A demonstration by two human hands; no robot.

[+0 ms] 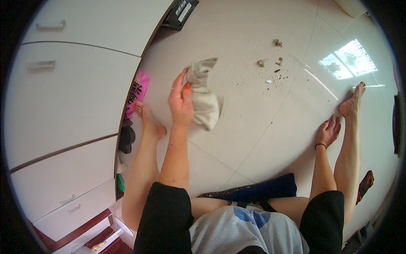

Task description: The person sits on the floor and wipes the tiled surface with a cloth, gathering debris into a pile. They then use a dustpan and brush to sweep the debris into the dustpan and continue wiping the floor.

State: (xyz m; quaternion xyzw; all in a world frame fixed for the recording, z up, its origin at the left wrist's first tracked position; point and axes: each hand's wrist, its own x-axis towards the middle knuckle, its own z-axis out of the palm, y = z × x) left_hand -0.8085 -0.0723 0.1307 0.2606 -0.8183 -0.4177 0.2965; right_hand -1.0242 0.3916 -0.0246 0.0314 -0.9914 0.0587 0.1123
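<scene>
A crumpled beige cloth [205, 103] hangs from my left hand [181, 100], gripped near its upper edge between thumb and fingers. It is slightly blurred, and I cannot tell whether it touches the floor. My right hand [328, 133] is by the inner side of my right foot [350, 103], palm down on the pale tiled floor [253, 143]. Nothing is held in it, and its thumb is spread from the fingers. Beyond both hands lie scattered bits of debris: a brownish clump [277, 42], a greyish clump [261, 63], a white scrap [268, 82] and many dark crumbs.
On the left stands a white cabinet [69, 95] with handles. A pink plastic bag [139, 89] and dark shoes [127, 139] poke out beneath it. Near its far end sits a black box [180, 15] bearing writing. Dark blue fabric [272, 187] lies between my legs.
</scene>
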